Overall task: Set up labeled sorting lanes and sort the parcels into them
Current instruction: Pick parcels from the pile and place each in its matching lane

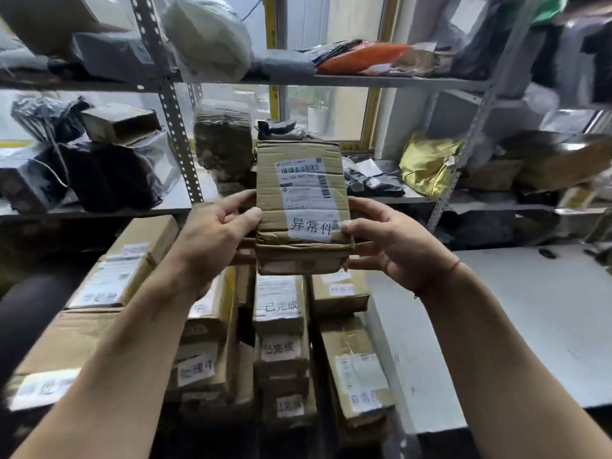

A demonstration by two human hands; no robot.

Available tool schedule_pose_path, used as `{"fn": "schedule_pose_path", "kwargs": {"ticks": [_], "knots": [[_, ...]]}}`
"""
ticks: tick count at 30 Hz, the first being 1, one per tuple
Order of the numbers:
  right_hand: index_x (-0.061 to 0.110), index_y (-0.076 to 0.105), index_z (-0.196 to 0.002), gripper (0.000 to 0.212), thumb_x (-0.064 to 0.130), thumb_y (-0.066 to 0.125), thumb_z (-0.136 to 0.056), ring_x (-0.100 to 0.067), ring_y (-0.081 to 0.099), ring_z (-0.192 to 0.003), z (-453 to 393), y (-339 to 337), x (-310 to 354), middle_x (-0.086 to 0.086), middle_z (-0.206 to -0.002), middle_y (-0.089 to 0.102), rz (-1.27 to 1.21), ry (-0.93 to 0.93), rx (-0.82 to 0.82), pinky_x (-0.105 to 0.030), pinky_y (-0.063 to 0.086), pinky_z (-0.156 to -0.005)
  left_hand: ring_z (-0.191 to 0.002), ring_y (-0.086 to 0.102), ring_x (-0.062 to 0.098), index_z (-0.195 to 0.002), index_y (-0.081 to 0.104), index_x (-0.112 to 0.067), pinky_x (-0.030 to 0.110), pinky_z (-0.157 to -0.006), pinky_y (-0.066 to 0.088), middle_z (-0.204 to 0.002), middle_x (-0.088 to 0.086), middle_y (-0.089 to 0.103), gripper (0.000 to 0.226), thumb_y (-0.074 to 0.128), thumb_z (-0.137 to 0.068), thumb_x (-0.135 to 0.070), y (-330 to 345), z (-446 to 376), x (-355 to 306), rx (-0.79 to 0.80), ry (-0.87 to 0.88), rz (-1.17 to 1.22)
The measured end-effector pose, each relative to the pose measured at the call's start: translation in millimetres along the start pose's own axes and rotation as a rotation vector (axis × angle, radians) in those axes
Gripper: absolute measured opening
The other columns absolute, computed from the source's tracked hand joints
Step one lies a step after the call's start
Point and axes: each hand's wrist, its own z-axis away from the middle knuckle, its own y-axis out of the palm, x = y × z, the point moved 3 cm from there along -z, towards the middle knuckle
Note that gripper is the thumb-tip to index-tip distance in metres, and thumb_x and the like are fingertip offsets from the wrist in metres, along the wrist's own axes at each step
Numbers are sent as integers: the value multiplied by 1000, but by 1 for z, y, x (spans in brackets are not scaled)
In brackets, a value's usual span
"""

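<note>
Up front, the parcel (pixel 299 207) sits gripped between left hand (pixel 212 236) and right hand (pixel 397 250).

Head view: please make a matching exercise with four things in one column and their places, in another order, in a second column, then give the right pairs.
Things:
1. held cardboard parcel
2. yellow bag
3. orange mailer
4. parcel labelled 已完成

Places:
A. on the top shelf, right of centre
B. in the stack below the hands
C. between the left hand and right hand
D. on the middle shelf, at the right

Pairs: 1-C, 2-D, 3-A, 4-B
</note>
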Motion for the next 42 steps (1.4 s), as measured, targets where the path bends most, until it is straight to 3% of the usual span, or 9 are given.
{"fn": "schedule_pose_path", "kwargs": {"ticks": [4,8,14,17,21,24,28,31,42], "knots": [[30,61,-135,44,11,70,-96,-36,75,-108,23,-68,-15,-9,-120,78,47,52,7,-58,59,-97,-106,77,29,-144,60,-31,51,-91,61,-114,5,80,39,61,-107,-23,67,5,15,10,-50,-76],[26,53,-138,52,11,73,-94,-36,75,-108,46,-112,-52,-15,-117,78,95,195,43,-59,59,-98,-93,80,22,-137,57,-24,41,-65,64,-112,9,79,31,54,-109,-12,117,21,51,80,-224,-66],[14,47,-136,54,-2,74,-92,-41,75,-107,66,-115,-128,-25,-121,74,107,445,100,-65,57,-96,-92,78,24,-130,55,-21,36,-58,62,-108,7,77,30,64,-103,-13,138,43,114,134,-401,-337],[13,46,-134,54,-5,74,-91,-38,77,-104,72,-113,-146,-25,-116,75,138,485,107,-60,61,-93,-96,76,18,-130,55,-28,34,-62,65,-111,0,76,32,63,-102,-16,142,51,132,150,-404,-442],[12,48,-132,50,-6,72,-93,-38,77,-102,81,-111,-152,-25,-114,75,165,469,81,-56,63,-88,-100,73,16,-129,57,-33,42,-81,66,-113,-4,76,31,59,-101,-21,140,58,141,127,-334,-581],[14,49,-132,48,-2,73,-94,-37,77,-103,89,-111,-158,-22,-115,75,153,497,108,-54,64,-87,-94,76,20,-130,56,-29,42,-72,67,-110,0,76,30,59,-102,-18,137,65,150,163,-388,-485],[11,45,-137,51,-4,70,-95,-40,76,-105,82,-109,-176,-20,-115,77,116,576,134,-62,60,-94,-92,77,26,-130,55,-23,44,-68,67,-115,5,73,29,59,-102,-18,140,62,162,211,-455,-505],[13,43,-138,53,-2,71,-96,-39,77,-104,73,-106,-182,-17,-111,79,104,599,137,-57,62,-88,-93,76,27,-134,55,-20,43,-66,67,-119,8,70,31,56,-104,-13,141,54,170,202,-494,-467],[17,48,-140,55,3,75,-94,-40,77,-101,67,-109,-188,-16,-114,79,71,632,107,-52,66,-82,-79,80,24,-145,52,-18,43,-69,67,-109,9,76,42,58,-105,-11,136,55,174,177,-529,-329]]}}
